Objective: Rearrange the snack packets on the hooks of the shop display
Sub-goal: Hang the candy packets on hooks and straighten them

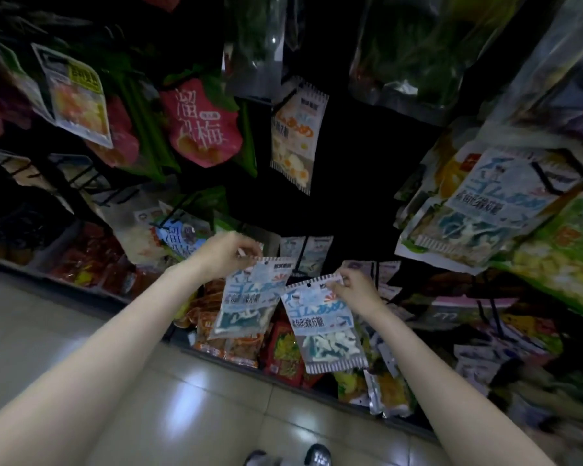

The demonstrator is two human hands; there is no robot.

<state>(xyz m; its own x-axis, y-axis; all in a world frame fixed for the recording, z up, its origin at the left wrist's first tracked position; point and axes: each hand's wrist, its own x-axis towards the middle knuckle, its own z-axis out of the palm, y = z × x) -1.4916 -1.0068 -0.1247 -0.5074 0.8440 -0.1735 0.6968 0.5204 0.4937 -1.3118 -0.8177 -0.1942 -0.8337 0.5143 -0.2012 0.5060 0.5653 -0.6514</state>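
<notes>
Left hand [223, 257] pinching top edge of one packet [249, 299]; right hand [356, 288] pinching top of second packet [323, 326]. Both blue-white, serrated edges, punched hole, pale candy visible. Held before hooks [303, 252], off them.

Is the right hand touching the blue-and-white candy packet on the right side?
Touching. In the head view, the right hand pinches the top corner of the blue-and-white candy packet; no gap shows.

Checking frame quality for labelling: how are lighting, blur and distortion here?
Head view: dim overall, display back nearly black; glare patches on the floor tiles; strong wide-angle bending at the edges; right-edge packets smeared; the two blue packets in the left hand and right hand stay readable.
</notes>
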